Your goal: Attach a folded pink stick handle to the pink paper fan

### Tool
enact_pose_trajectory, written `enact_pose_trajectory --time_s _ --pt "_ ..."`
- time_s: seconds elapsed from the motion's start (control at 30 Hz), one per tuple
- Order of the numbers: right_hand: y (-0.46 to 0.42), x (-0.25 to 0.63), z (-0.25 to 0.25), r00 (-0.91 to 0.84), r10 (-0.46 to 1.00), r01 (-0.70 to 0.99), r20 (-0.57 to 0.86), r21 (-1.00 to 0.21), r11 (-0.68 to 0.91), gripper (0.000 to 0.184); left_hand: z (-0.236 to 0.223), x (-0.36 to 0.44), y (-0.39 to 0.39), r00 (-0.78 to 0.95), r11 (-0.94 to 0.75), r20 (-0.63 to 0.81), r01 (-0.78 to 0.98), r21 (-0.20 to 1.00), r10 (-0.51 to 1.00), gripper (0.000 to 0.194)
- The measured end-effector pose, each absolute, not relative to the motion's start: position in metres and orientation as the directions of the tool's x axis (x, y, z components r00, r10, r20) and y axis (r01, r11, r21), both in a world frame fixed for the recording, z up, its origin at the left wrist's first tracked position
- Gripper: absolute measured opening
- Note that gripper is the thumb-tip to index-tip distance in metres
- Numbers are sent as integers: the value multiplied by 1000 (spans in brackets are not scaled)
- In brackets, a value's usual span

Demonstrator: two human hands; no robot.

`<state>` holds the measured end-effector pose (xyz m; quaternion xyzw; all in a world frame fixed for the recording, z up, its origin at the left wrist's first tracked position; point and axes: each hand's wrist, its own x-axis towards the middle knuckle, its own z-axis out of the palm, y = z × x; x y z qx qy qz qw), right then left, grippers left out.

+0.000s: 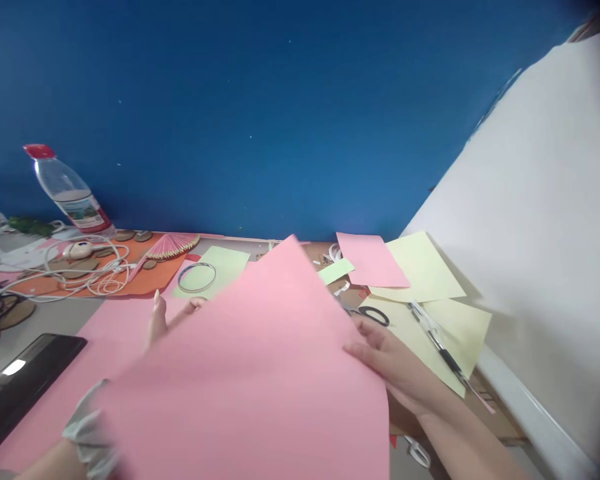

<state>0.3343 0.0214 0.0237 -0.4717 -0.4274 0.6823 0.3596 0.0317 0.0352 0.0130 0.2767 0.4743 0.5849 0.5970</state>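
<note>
Clearly, the right fingers (375, 331) hold pink paper's (260, 347) edge.

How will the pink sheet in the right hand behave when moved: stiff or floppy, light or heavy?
Likely light: the pink sheet looks like thin paper, gripped at its right edge by the right hand. Probably fairly stiff: its far corner juts out without obvious droop. It could flex, though: the right edge curves near that hand.
</note>
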Motion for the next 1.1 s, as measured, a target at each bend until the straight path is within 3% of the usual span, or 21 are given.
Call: enact_pose_trajectory --time_s 0.07,0.17,0.33,0.4,0.6,0.77,0.87,1.0,1.07,1.1 --pt "18 333 22 -405 834 -2 -375 -912 -411 22 14 32 34 -23 209 -242 -436 875 970 62" --pt "15 330 24 -433 807 62 -401 -906 -418 22 11 34 26 189 263 -204 -378 887 960 67" --pt "18 329 32 -306 866 123 -397 -918 -377 34 2 41 18 385 250 -217 -37 967 897 33" --pt "19 328 32 -217 906 84 -364 -932 -354 42 1 44 20 395 228 -213 10 974 893 29" --pt "19 321 28 -199 927 -48 -316 -942 -332 52 5 46 24 232 245 -212 -120 962 949 31" --pt "23 323 20 -142 935 172 -324 -939 -299 41 2 45 27 118 242 -231 -94 966 966 39" --pt "22 325 19 -145 940 330 -310 -910 -249 33 -5 40 31 -91 52 -59 -80 995 994 29" --pt "14 320 20 -151 936 448 -318 -866 -222 29 -7 32 32 -373 -225 193 -42 973 907 13" --pt "11 317 20 -163 936 472 -312 -858 -204 28 -3 33 27 -312 -262 283 109 959 907 10" --pt "10 316 19 -170 936 485 -308 -853 -193 28 -2 35 23 -198 -285 329 220 933 924 9"
